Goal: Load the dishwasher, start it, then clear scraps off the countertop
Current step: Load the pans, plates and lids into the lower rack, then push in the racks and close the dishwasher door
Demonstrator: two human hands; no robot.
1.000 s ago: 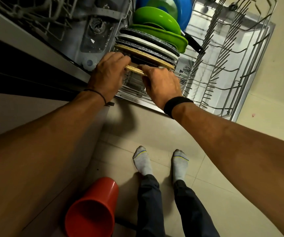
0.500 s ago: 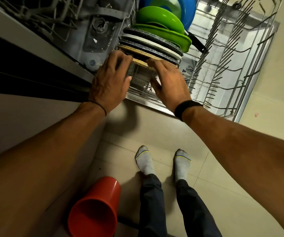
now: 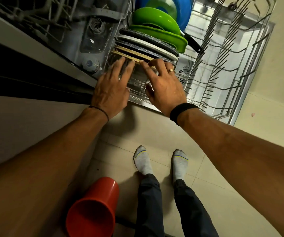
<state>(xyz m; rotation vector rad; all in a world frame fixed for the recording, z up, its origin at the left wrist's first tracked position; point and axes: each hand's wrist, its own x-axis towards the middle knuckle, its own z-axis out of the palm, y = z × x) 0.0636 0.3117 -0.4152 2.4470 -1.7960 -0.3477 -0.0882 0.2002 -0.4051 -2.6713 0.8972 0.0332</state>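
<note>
The dishwasher's lower rack point(image 3: 223, 74) is pulled out over the floor. A row of plates stands on edge at its left end. A tan-rimmed plate point(image 3: 131, 54) is nearest me, with dark speckled plates point(image 3: 148, 42) behind it, then green bowls point(image 3: 155, 19) and a blue bowl point(image 3: 184, 7). My left hand point(image 3: 111, 89) reaches in with straight fingers whose tips touch the tan plate's near edge. My right hand point(image 3: 165, 86), wearing a ring, lies spread beside it, its forefinger tip on the same edge. Neither hand grips anything.
A red plastic cup point(image 3: 93, 207) lies on its side at the bottom of the view, by the beige counter's point(image 3: 26, 134) edge. My feet in grey socks point(image 3: 143, 161) stand on the tiled floor. The rack's right half shows bare wire tines.
Both hands pinched the tan plate between them a second ago. They have set it into the rack, their fingers have straightened, and both hands have slid back toward me.
</note>
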